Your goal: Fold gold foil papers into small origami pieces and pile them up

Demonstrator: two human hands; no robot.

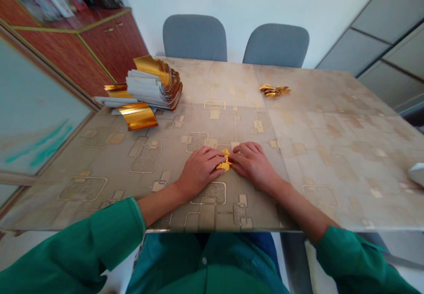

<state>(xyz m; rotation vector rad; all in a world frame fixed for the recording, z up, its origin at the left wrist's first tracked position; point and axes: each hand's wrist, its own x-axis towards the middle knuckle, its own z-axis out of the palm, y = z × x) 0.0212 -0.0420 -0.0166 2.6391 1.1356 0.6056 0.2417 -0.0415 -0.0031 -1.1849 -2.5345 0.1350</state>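
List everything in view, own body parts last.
Small folded gold-paper piece: 1, gold, front centre.
Folded gold-paper pile: 1, gold, far right of centre.
Gold-and-white paper stack: 1, gold/white, far left.
Curled shiny sheets: 2+, gold, beside stack.
Patterned rectangular table: 1, beige, centre.
Rounded-back chairs: 2, blue-grey, behind table.
Cluttered wooden cabinet: 1, red-brown, back left.
Framed panel: 1, pale, left.
Flat panels: several, grey, right.
Unclear object: 1, white, right edge.
Left hand: 1, bare, on folded piece.
Right hand: 1, bare, on folded piece.
Long-sleeved shirt: 1, green, bottom.

No legible text; no numbers
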